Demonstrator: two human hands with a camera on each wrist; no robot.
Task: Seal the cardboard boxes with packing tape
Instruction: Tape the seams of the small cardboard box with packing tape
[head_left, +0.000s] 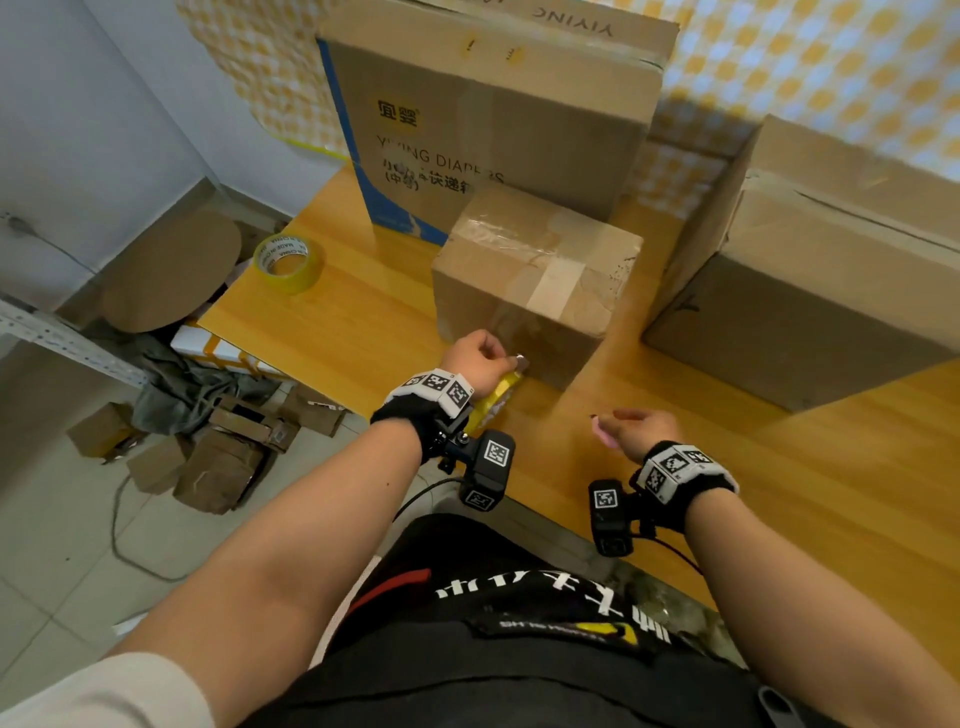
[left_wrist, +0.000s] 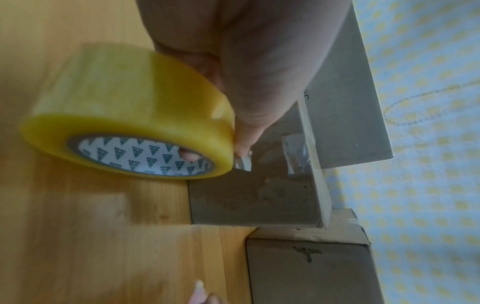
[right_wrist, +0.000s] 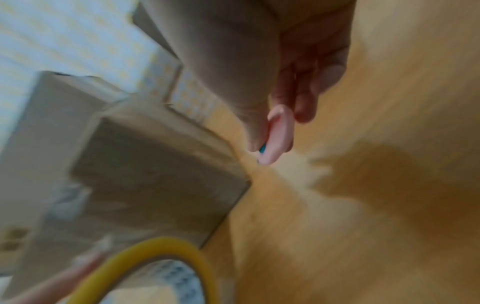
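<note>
A small cardboard box (head_left: 535, 286) with tape across its top stands mid-table; it also shows as the small box (left_wrist: 257, 197) and, blurred, as the small box (right_wrist: 155, 168). My left hand (head_left: 480, 358) grips a yellow tape roll (head_left: 496, 402) at the box's near bottom edge. In the left wrist view the tape roll (left_wrist: 124, 111) is held with a finger through its core and the thumb on a loose tape end against the box. My right hand (head_left: 641, 428) hovers to the right, pinching a small pink cutter (right_wrist: 279, 135), seen too as the cutter (head_left: 602, 431).
A second tape roll (head_left: 289, 262) lies at the table's left corner. A tall printed box (head_left: 488, 119) stands behind, a large box (head_left: 810, 291) to the right. The wooden table (head_left: 779, 493) ends at its near edge. Cardboard scraps (head_left: 218, 452) litter the floor at left.
</note>
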